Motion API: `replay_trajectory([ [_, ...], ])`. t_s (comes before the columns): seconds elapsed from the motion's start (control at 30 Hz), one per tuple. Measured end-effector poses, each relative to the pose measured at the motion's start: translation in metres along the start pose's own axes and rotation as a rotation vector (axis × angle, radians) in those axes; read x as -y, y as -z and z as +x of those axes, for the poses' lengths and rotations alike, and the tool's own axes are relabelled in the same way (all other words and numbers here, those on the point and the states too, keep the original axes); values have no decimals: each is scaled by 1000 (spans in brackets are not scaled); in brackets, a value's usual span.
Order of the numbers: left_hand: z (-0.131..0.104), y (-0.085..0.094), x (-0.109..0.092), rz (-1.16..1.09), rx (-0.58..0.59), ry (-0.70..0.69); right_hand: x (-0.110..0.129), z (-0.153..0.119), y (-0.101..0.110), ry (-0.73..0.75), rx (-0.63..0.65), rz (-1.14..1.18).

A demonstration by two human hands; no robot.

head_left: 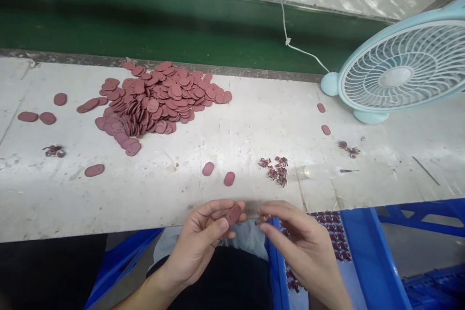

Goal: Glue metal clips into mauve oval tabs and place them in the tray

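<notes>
Between thumb and fingers, my left hand (203, 237) pinches a reddish-brown oval disc (233, 214) with small holes, just off the table's front edge. Facing it, my right hand (298, 237) is closed on a small dark red and brown figure (263, 220), its details too small to make out. A gap separates the two pieces. Beyond my hands lie two loose oval discs (229, 178) and a small cluster of similar figures (278, 170). A large heap of the discs (156, 97) spreads over the table's left half.
A light blue fan (395, 72) stands at the right, its white cord (305, 52) running back. A clear bottle with a dark thin tip (319, 171) lies near the figures. Below the table edge, a blue crate (370, 252) holds rows of figures. A green strip (181, 24) runs behind.
</notes>
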State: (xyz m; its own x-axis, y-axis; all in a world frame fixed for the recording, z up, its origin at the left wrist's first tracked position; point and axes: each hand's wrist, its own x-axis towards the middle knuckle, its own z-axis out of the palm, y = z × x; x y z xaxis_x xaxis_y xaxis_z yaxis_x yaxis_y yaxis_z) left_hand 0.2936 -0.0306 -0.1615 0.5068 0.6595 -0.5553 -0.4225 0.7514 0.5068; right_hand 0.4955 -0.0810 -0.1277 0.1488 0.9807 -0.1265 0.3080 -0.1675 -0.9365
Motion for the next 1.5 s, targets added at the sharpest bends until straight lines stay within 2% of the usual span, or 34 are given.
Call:
replay_trajectory([
  [0.1, 0, -3, 2, 33, 15, -7, 4, -12, -2, -33, 43, 232],
  [0.23, 1, -8, 6, 104, 47, -33, 3, -18, -8, -77, -17, 397],
  [0.43, 2, -8, 14, 135, 125, -62, 2, -20, -15, -220, -30, 383],
  [0.83, 5, -11, 17, 181, 128, -60, 9, -20, -7, -160, -10, 267],
  [1.13, 5, -18, 20, 173, 104, -77, 7, -9, -3, -263, 53, 386],
  [1.33, 8, -21, 18, 174, 120, -92, 6, -11, -3, -218, 2, 378],
  [1.5, 7, -24, 16, 172, 108, -96, 1, -10, -8, -272, 6, 460],
])
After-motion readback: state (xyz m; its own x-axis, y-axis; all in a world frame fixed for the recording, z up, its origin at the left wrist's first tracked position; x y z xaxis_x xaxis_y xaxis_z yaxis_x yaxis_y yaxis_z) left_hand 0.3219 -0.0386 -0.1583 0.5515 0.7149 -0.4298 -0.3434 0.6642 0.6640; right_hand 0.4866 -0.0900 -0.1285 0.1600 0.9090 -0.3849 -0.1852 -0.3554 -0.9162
